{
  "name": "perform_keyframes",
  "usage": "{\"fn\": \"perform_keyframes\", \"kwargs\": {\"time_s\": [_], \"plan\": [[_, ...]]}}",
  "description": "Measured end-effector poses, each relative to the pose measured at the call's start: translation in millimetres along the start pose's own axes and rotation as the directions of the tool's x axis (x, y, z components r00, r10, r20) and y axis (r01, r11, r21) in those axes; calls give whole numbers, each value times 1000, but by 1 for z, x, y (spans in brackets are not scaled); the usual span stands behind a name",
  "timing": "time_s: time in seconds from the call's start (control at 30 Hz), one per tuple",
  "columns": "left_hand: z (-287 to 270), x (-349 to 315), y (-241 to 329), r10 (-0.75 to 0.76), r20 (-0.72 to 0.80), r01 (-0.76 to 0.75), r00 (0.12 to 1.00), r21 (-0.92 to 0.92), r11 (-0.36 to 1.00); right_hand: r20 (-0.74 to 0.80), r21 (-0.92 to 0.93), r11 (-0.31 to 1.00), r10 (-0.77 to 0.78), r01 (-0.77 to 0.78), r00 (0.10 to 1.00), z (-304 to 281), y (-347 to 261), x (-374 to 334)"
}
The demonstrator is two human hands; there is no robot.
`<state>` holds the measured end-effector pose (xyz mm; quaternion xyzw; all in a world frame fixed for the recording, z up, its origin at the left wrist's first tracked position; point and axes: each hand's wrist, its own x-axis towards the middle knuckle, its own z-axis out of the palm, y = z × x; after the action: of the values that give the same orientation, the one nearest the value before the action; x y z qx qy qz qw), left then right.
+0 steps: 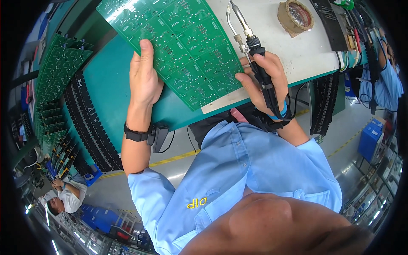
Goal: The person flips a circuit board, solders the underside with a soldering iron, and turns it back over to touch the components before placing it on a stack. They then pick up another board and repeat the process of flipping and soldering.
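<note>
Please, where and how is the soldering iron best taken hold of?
Best, I think, by its long black handle, from the near right side, as the right hand holds it. The thin metal shaft, possibly hot, points away from the person.

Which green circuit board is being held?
The large rectangular green circuit board, gripped by the left hand with thumb on its face; the other green circuit boards cluster at far left.
</note>
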<state>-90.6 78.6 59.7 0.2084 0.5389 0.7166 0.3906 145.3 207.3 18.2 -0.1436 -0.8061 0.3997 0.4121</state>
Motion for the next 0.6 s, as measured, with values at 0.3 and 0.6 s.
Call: {"fn": "perform_keyframes", "kwargs": {"time_s": [0.3,0.6], "plan": [[-11,5,0,-65,153,104,986,-265,959,-45,6,990,-142,142,989,1,2,-2],[-9,1,2,-38,164,80,986,-259,962,-28,-5,990,-141,141,990,-2,2,0]]}}
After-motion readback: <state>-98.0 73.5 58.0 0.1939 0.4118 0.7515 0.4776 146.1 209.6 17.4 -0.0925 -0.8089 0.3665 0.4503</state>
